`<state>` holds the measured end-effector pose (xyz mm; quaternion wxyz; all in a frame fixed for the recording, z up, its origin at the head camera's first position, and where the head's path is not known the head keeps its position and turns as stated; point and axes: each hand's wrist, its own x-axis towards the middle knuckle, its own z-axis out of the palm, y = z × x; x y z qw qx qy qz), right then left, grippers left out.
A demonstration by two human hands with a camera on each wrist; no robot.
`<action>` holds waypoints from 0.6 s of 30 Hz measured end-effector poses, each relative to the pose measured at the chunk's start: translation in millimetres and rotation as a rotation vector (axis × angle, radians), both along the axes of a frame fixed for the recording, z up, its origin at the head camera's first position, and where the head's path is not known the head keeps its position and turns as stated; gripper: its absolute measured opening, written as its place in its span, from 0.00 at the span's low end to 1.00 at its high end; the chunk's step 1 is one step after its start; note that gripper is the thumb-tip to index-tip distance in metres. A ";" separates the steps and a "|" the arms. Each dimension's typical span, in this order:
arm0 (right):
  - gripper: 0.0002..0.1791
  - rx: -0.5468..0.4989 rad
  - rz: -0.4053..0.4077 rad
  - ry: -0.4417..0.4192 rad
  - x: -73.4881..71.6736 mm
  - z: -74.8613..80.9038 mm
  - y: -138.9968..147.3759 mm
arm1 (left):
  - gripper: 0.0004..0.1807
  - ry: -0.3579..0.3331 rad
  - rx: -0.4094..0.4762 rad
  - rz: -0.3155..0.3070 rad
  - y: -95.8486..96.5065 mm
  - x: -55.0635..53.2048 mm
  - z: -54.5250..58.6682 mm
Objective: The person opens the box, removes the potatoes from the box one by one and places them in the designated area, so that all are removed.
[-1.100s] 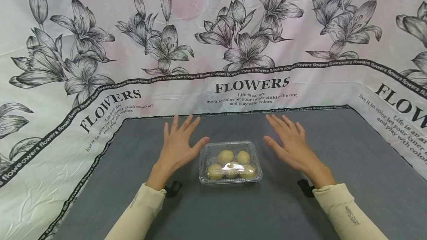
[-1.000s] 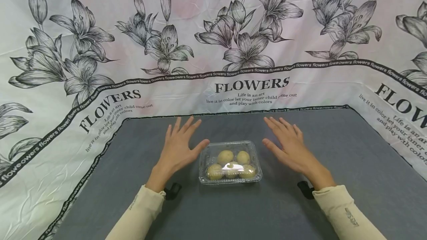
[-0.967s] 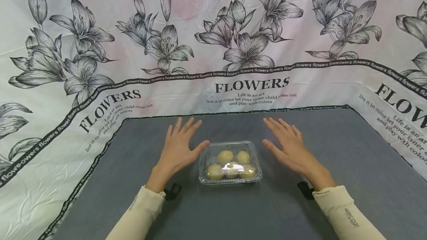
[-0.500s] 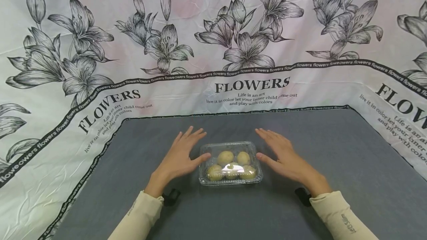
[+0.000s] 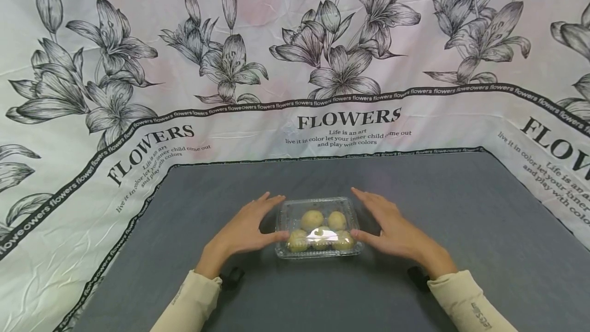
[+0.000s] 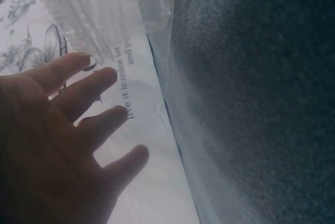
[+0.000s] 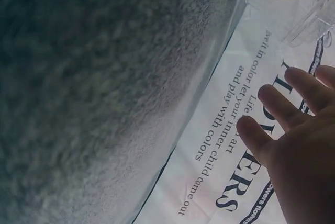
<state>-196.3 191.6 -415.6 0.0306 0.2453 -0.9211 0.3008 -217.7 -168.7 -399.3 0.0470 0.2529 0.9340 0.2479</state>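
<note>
Head view: what's on that grey table (image 5: 318, 296)?

A clear plastic box (image 5: 287, 211)! It sits between the person's left hand (image 5: 244, 229) and right hand (image 5: 394, 227). I see five round yellow balls (image 5: 312, 219) in it, two at the back and three in front.

Is the person holding it?

Both hands are spread, one at each side. The thumbs point in at the front part of the box.

Do they touch it?

I can't tell. In the left wrist view, the fingers (image 6: 128, 164) are apart, and some tips are near the box. In the right wrist view, the fingers (image 7: 254, 135) have gaps between them too, and the box peeks in at the top corner.

What's behind?

A pale cloth (image 5: 276, 70) with big dark flower drawings and the word FLOWERS.
</note>
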 end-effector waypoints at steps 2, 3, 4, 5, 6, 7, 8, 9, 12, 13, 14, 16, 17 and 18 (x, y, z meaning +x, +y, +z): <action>0.51 0.009 0.001 -0.014 0.4 -0.1 -1.1 | 0.52 -0.032 -0.009 0.018 -0.6 0.8 -0.7; 0.53 0.015 0.005 -0.018 0.5 -0.3 -1.7 | 0.53 -0.043 -0.012 0.026 -0.9 1.0 -1.3; 0.54 0.023 0.009 -0.021 0.9 -0.3 -2.1 | 0.54 -0.053 -0.016 0.033 -1.2 1.2 -1.6; 0.55 0.028 0.013 -0.024 1.3 -0.4 -2.4 | 0.55 -0.064 -0.018 0.036 -1.4 1.7 -1.6; 0.56 0.031 0.018 -0.023 1.6 -0.9 -2.6 | 0.56 -0.075 -0.022 0.040 -1.6 2.3 -1.3; 0.57 0.032 0.026 -0.022 2.0 -1.2 -2.6 | 0.58 -0.084 -0.023 0.041 -1.7 2.9 -1.1; 0.58 0.031 0.033 -0.023 2.0 -2.0 -2.6 | 0.60 -0.093 -0.022 0.037 -1.9 3.2 -0.9; 0.59 0.033 0.038 -0.025 2.2 -2.4 -2.5 | 0.61 -0.102 -0.023 0.035 -2.1 3.7 -0.9; 0.63 0.032 0.050 -0.034 2.9 -3.1 -2.5 | 0.66 -0.124 -0.030 0.029 -1.8 5.3 0.1; 0.64 0.034 0.052 -0.041 3.1 -3.3 -2.6 | 0.68 -0.131 -0.033 0.027 -1.6 5.6 0.2; 0.65 0.036 0.053 -0.050 3.4 -3.3 -2.9 | 0.69 -0.137 -0.038 0.025 -1.3 5.9 0.2; 0.66 0.040 0.056 -0.064 4.2 -3.1 -3.4 | 0.72 -0.144 -0.040 0.020 -0.5 6.3 0.1; 0.67 0.045 0.058 -0.069 4.2 -3.4 -3.6 | 0.73 -0.146 -0.041 0.017 -0.1 6.4 0.1; 0.67 0.048 0.059 -0.071 4.1 -3.7 -3.7 | 0.74 -0.146 -0.040 0.013 0.2 6.4 -0.1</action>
